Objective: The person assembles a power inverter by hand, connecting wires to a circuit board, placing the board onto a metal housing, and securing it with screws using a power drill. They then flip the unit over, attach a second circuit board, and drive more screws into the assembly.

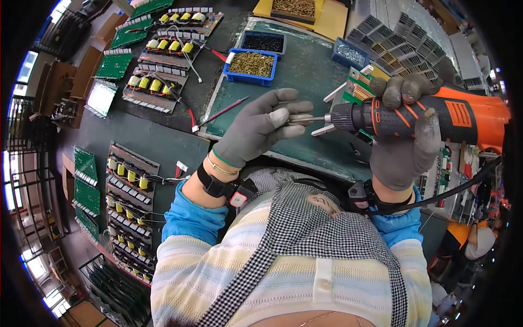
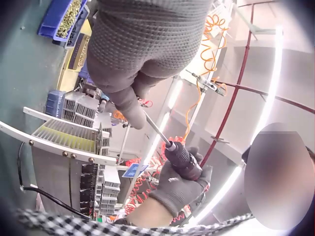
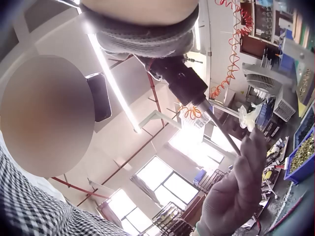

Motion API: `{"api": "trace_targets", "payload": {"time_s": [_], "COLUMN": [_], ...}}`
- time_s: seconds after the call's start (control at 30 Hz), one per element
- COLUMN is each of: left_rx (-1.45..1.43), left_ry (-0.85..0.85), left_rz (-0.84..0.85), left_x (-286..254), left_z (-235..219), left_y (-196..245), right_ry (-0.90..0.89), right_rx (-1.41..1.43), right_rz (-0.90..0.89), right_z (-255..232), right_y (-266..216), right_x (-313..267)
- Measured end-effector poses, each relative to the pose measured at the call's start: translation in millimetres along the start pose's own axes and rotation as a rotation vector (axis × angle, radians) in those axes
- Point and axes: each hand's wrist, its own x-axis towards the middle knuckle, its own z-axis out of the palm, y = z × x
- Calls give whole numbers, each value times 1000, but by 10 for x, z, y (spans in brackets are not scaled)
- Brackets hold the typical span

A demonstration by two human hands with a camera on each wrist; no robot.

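My right hand (image 1: 400,163), in a grey glove, grips an orange and black power drill (image 1: 463,117) lying sideways above the bench. A long screwdriver bit (image 1: 316,118) points left out of its chuck (image 1: 343,116). My gloved left hand (image 1: 261,125) pinches the tip of this bit between thumb and fingers, which hide its end. In the left wrist view the bit (image 2: 156,129) runs from the chuck up to the fingertips. Behind the drill a green circuit board (image 1: 348,94) with white rails is partly covered by it.
On the green bench top (image 1: 305,60) stand a blue tray (image 1: 249,79) of brass screws, a dark-filled tray (image 1: 263,35) and a blue box (image 1: 350,53) of silver pieces. A thin pen-like tool (image 1: 223,112) lies left. Boards with yellow coils (image 1: 128,175) line the left; stacked heat sinks (image 1: 392,41) stand far right.
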Motion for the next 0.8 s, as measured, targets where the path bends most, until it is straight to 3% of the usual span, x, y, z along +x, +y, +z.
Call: {"api": "trace_targets", "payload": {"time_s": [0.1,0.2,0.3,0.4,0.7,0.8], "left_rx": [19,172,519,618,815,778], "left_ry": [20,18,34,96,198,227], "left_rz": [4,-80,-91,-22,73,-25], "left_x": [25,-30,-1,16,76,78], "left_z": [4,15,-44,13,61,124], "left_y": [-13,43,23,-1,-133,-83], "right_ry": [55,-9,-30,4,186,210], "right_rx": [-4,45,-4,-25,-59,-71], "right_rz": [-2,-50,-65,-66,10,-14], "right_z": [-1,-16,-42,-9,-8,-40], "right_y": [-4,-42,-64,-65,-31,-8], "right_x": [-15,11,4,-27,-83,-80]}}
